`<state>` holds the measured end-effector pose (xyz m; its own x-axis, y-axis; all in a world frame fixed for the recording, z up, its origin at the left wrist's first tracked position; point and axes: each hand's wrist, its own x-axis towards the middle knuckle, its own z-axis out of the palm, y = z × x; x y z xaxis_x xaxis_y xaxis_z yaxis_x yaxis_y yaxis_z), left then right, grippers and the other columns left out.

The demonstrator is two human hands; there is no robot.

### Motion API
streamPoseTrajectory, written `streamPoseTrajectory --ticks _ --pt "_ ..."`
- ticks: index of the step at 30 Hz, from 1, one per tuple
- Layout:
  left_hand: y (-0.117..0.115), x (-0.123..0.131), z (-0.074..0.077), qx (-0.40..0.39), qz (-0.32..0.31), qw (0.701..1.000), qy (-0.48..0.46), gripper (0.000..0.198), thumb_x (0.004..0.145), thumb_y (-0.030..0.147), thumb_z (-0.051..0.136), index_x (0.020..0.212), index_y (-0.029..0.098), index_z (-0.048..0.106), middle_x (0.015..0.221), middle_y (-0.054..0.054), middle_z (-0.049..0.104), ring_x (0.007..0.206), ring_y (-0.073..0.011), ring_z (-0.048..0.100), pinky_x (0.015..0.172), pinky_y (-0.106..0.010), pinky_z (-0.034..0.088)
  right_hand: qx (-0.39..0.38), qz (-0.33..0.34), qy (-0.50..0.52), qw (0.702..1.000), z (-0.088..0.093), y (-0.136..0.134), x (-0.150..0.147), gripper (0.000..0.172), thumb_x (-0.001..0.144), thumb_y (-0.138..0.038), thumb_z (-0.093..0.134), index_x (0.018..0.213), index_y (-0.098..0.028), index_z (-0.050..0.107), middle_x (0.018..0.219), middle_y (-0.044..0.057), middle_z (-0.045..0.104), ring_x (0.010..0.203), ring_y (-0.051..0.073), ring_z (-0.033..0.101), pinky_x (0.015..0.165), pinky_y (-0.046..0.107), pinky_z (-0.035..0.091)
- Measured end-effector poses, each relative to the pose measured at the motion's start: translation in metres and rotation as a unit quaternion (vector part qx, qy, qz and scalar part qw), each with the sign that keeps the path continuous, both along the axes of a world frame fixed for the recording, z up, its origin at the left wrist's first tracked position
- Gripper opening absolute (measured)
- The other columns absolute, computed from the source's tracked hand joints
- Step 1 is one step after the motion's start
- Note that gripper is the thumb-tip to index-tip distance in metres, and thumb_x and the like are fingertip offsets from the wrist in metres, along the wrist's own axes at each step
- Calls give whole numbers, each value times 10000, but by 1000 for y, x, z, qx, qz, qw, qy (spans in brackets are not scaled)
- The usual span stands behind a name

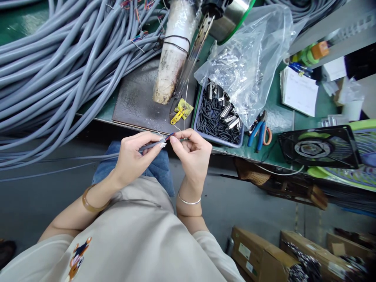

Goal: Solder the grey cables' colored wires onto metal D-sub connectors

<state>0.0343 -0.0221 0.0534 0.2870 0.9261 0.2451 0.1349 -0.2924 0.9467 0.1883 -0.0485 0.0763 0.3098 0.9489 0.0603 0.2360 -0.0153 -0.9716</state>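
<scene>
My left hand (136, 152) pinches a grey cable (150, 146) near its stripped end, in front of the bench's edge. Thin coloured wires (169, 136) stick out of the cable, and the fingertips of my right hand (191, 148) are closed on them. Just beyond my hands, a yellow clip-like piece (178, 116) lies by a crumpled yellow scrap (185, 108) on a dark board (135, 102). To the right of my right hand is a tray (219, 142) of small black sleeves (210, 121) and metal connectors (230, 117).
Many grey cables (58, 74) cover the bench's left side. A wrapped white cylinder (173, 55) and a solder spool (229, 23) stand behind the board. A plastic bag (252, 58) overhangs the tray. Further right are pliers (258, 133), a paper pad (299, 90) and a fan (319, 148).
</scene>
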Motion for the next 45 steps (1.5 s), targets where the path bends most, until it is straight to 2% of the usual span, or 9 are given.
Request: streamPoseTrajectory --ticks 8,27,31,38,45 --pt "-1 0 1 85 8 996 42 89 901 110 681 948 139 750 771 -7 718 613 -72 542 581 -188 441 -6 4 9 1000 1 -1 4 119 831 -257 713 753 -181 666 727 -43 607 483 24 235 452 252 155" --pt "-2 0 0 63 8 996 59 94 907 175 670 936 156 757 779 -21 740 612 -92 574 581 -199 462 -19 16 -2 1000 -2 -2 6 160 844 -315 719 769 -186 661 732 -36 602 489 33 250 451 250 166" --pt "-2 0 -1 20 10 999 44 101 915 200 663 940 150 746 839 -40 768 679 -109 640 653 -213 513 -16 19 -13 1000 -4 -4 5 151 869 -309 691 782 -190 657 739 -36 596 485 33 254 457 254 167" --pt "-1 0 3 -105 -20 993 -49 99 890 228 704 926 137 721 771 -22 736 604 -89 630 566 -187 508 1 8 6 1000 -3 -4 2 127 857 -295 720 794 -188 694 745 -34 628 484 32 259 457 254 171" --pt "-1 -1 4 -132 -10 988 -75 107 869 246 730 885 142 713 729 -10 715 558 -78 596 526 -176 491 -12 2 21 1000 -5 -3 3 153 824 -331 762 781 -190 721 710 -28 638 499 44 289 466 245 188"
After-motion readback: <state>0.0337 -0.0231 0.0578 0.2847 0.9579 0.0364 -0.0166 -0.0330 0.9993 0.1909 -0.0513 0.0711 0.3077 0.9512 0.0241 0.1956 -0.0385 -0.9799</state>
